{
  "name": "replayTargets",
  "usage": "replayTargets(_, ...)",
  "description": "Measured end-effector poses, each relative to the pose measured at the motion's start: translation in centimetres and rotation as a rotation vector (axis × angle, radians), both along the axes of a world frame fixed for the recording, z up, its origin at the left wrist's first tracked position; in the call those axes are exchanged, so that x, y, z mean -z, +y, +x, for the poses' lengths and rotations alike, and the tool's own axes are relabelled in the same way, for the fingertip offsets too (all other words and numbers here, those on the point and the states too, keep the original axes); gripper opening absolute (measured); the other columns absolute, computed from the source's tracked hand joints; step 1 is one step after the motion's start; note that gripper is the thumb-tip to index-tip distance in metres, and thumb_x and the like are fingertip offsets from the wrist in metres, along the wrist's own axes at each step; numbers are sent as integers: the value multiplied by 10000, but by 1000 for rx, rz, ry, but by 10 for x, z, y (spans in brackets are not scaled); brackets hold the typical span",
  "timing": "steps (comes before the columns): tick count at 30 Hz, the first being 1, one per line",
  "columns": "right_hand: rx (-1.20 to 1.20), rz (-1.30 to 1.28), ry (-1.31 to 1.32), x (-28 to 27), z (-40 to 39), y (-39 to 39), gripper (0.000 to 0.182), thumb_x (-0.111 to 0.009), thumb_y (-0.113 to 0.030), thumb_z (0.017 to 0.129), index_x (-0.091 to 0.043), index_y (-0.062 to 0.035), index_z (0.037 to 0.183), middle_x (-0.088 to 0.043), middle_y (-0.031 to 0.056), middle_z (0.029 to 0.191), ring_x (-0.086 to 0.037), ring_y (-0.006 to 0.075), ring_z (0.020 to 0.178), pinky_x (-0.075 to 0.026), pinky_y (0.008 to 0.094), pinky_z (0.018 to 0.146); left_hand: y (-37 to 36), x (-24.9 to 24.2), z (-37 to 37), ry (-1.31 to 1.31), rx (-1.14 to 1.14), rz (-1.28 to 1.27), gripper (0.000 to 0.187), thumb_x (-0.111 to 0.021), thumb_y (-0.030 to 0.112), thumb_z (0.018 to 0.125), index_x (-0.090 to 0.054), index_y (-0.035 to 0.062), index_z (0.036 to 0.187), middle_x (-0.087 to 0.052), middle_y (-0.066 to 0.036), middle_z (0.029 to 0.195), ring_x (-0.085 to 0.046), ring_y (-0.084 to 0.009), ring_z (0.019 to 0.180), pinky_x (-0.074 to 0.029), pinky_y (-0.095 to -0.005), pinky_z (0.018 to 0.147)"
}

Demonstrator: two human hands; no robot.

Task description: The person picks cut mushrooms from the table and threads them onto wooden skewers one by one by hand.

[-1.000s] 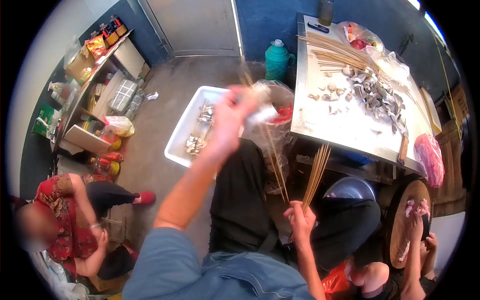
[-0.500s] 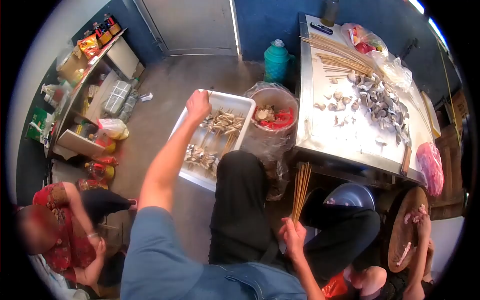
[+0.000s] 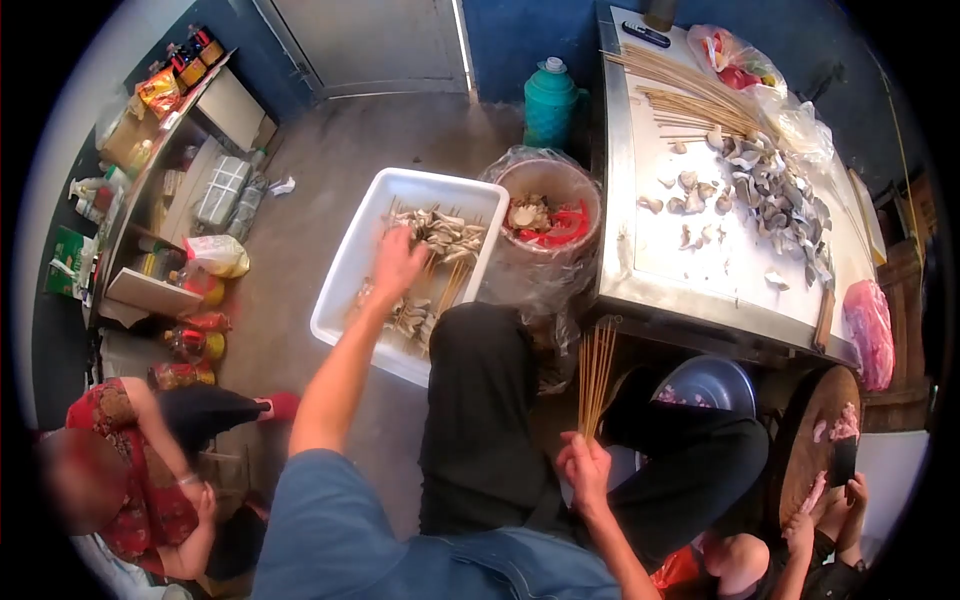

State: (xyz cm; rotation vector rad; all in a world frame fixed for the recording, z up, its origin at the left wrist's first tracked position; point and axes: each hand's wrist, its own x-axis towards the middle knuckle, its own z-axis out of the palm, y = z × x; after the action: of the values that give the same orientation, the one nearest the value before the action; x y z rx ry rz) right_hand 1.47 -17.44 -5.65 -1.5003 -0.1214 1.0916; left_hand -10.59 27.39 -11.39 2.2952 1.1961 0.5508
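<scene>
Over the white tray [image 3: 327, 300], my left hand [image 3: 398, 262] reaches down with its fingers slightly apart, fingertips right at the skewered mushroom pieces [image 3: 450, 237]. Its back faces me, and part of what lies under it is hidden. More loaded skewers [image 3: 408, 322] lie in the near half of the tray, with bare stick ends between the two groups. Close to my lap, my right hand [image 3: 584, 468] is closed round the lower ends of a bundle of thin bamboo skewers [image 3: 597, 375], which fan upward.
A lined bucket [image 3: 550, 175] with scraps stands beside the tray. On the steel-edged table [image 3: 680, 285] lie loose mushroom pieces [image 3: 775, 205] and bamboo sticks [image 3: 690, 90]. At right, another person's hands work with a cleaver [image 3: 843, 462] on a round chopping board [image 3: 800, 450]. Someone sits at lower left.
My left hand has come down from the tray's far edge onto the skewered pieces. My right hand still grips its bundle. A cleaver now shows in the other person's hand at the chopping board.
</scene>
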Motion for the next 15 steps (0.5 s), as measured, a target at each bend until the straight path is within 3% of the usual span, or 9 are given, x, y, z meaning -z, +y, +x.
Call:
replayTargets(1,1,2,1,0,0,0,330,-544,-289,950,-625,13,1055,-586,19,668,-388,34,477,-294,191,444,-12,8,0,1,1,2,539,-582,333,852,-515,-44,1231,-457,-235,1329,-392,-359,1274,-318,-434,1054)
replayTargets(3,-6,-16,27,0,-1,0,336,-537,-282,952,-622,18,1075,-586,17,684,-379,32,479,-292,188,447,-39,26,7,315,15,227,729,-551,450,870,-382,-48,1375,-249,-232,1498,-208,-353,1402,-196,-471,1118)
replayTargets(4,-6,-17,29,0,-2,-1,336,-537,-282,952,-622,18,1075,-586,17,684,-379,32,479,-292,188,447,-41,29,8,317,15,226,729,-551,450,870,-382,-48,1375,-249,-232,1498,-208,-353,1402,-196,-471,1118)
replayTargets(6,-4,16,42,-3,0,0,332,-523,-265,953,-613,22,1094,-591,16,709,-374,31,482,-291,183,452,-40,31,12,273,4,89,827,-511,521,874,-295,-56,1426,-66,-206,1561,-47,-340,1448,-88,-498,1139)
replayTargets(8,18,54,54,1,0,-2,328,-518,-254,952,-608,23,1103,-594,17,723,-376,31,482,-290,182,451,-41,23,12,302,2,160,813,-521,514,868,-309,-41,1423,-106,-212,1552,-77,-341,1443,-110,-485,1144)
replayTargets(10,61,91,67,6,-3,-3,323,-513,-244,951,-602,23,1111,-598,18,737,-378,31,482,-290,181,449,-38,8,9,348,31,-1,803,-544,492,857,-315,-29,1423,-115,-215,1547,-94,-344,1439,-125,-460,1152)
replayTargets(13,56,62,144,0,-3,-10,262,-501,-171,941,-573,15,1110,-592,38,732,-405,42,468,-315,180,429,-30,-12,4,180,79,-71,723,-612,370,830,-365,-16,1390,-218,-232,1509,-202,-376,1402,-223,-422,1134)
replayTargets(15,68,102,141,1,-4,-14,255,-500,-169,946,-569,10,1113,-591,24,734,-409,38,484,-315,175,435,-25,-8,-3,69,-22,101,646,-601,256,810,-391,21,1374,-302,-223,1472,-282,-380,1362,-264,-428,1114)
